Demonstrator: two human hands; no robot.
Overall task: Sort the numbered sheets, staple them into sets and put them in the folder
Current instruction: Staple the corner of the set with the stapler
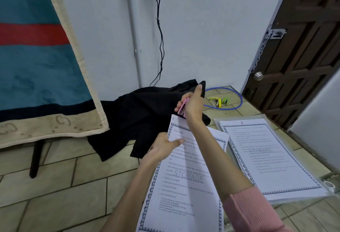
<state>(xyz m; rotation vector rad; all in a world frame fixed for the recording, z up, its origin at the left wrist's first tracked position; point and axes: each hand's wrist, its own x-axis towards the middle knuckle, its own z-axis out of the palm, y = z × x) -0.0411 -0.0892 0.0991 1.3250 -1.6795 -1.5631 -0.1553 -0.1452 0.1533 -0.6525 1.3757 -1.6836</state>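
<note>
Tiled floor [73, 185] — black cloth [139, 114], two staplers [219, 101] beyond.

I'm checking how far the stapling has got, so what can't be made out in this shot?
All in the one head view:
- Pink stapler: mostly wrapped by the right hand, so its mouth on the sheet corner is hidden.
- Held set of sheets: the right forearm crosses it; its bottom is cut off by the frame edge; body text is blurred.
- Stack marked 6: how many sheets it holds is too fine to count.
</note>
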